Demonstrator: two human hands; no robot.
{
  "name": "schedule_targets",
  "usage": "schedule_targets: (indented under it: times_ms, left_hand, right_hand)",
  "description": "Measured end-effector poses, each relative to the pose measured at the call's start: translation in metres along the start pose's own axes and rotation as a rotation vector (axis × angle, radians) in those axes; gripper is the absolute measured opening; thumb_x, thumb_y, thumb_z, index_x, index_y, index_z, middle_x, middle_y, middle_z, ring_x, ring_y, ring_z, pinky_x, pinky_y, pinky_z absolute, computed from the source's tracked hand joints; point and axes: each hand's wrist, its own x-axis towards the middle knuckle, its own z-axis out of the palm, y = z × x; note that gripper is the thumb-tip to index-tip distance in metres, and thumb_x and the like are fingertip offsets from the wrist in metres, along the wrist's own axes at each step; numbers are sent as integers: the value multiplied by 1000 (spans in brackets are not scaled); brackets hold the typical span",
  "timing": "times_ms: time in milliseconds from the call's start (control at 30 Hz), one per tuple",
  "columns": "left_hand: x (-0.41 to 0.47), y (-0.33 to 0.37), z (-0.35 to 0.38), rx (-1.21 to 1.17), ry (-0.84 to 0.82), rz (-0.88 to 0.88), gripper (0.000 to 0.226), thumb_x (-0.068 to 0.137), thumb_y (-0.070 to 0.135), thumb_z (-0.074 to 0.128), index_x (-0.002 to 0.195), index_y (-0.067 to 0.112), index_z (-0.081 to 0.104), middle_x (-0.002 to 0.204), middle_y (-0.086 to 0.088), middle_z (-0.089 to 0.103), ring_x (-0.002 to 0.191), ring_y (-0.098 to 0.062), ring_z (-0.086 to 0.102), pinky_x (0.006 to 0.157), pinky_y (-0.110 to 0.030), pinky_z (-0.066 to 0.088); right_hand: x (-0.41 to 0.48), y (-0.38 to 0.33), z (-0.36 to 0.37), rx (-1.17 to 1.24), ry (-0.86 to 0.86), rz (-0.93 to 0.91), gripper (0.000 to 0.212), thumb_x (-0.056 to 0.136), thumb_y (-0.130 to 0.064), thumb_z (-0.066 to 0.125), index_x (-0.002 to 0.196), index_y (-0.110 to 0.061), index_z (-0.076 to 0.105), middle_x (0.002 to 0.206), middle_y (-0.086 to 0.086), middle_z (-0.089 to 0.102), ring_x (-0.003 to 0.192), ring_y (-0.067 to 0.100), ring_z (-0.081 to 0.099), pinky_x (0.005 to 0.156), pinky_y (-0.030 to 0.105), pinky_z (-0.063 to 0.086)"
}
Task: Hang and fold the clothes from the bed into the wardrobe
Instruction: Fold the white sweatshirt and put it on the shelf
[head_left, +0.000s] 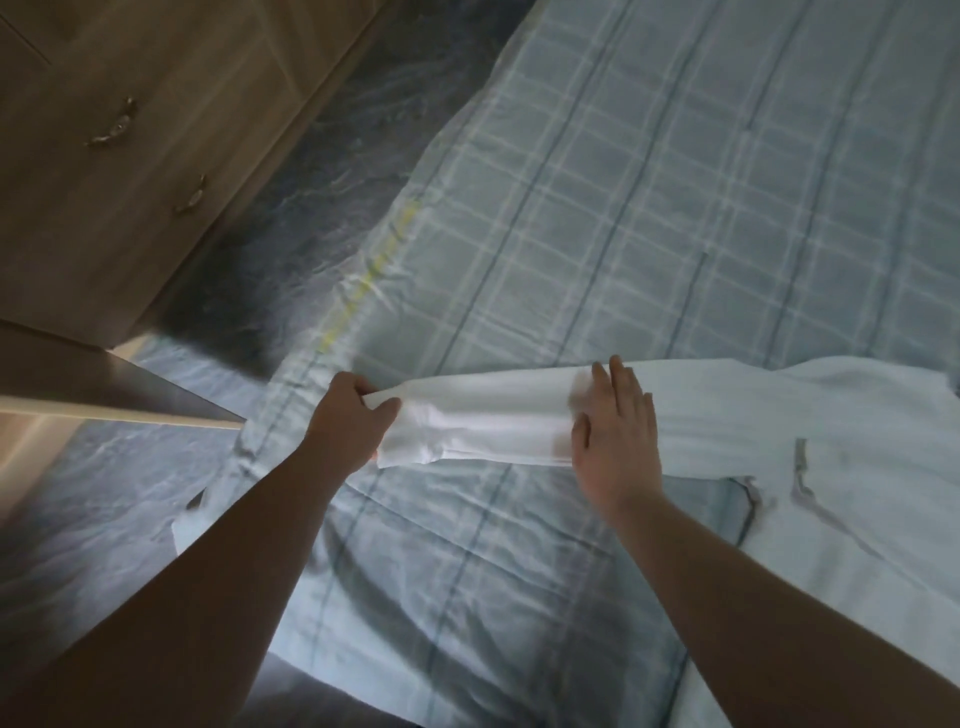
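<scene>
We see the bed (649, 182) filling the centre and right of the frame, covered with a pale blue checked sheet. The wooden wardrobe (156, 78) occupies the upper left. A wooden panel (104, 384) juts in from the left edge at mid-height; we cannot tell whether it belongs to the wardrobe. The white garment (857, 441) lies flat on the bed at the right edge, with one sleeve (493, 421) stretched toward the left across the sheet. The right hand (618, 441) sits at centre, palm down on the sleeve, its fingers (626, 389) straight and close together, pressing the cloth onto the bed. The left hand (348, 421), left of centre, holds the cuff end of the sleeve, fingers curled round the cloth with the thumb (384, 410) on top. Two metal handles (111, 124) sit on the wardrobe front in the upper left
</scene>
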Motion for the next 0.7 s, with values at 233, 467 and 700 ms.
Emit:
schedule_targets:
  times_ms: [233,467,700]
  left_hand:
    - [-13,1,4,2,38,34,35,96,21,61,125,5,50,103,-4,54,87,-19,51,61,-24,38]
    - [-22,-8,-10,91,-48,149,23,96,10,55,116,14,44,101,-4,50,85,-24,57,63,-41,57]
    - [-47,-29,16,20,-73,277,43,87,11,71,123,11,47,97,1,55,86,-18,53,72,-25,35]
  right_hand:
    - [-11,-23,20,-141,-140,-66,59,100,-41,20,156,-23,20,165,3,16,151,25,13,120,57,9]
    - [10,-40,16,-138,-251,-25,65,95,-53,10,156,-30,12,165,3,12,151,27,9,118,59,9]
    - [6,-34,34,-239,-288,-82,75,92,-60,15,155,-28,-10,166,0,-11,151,32,-9,116,65,3]
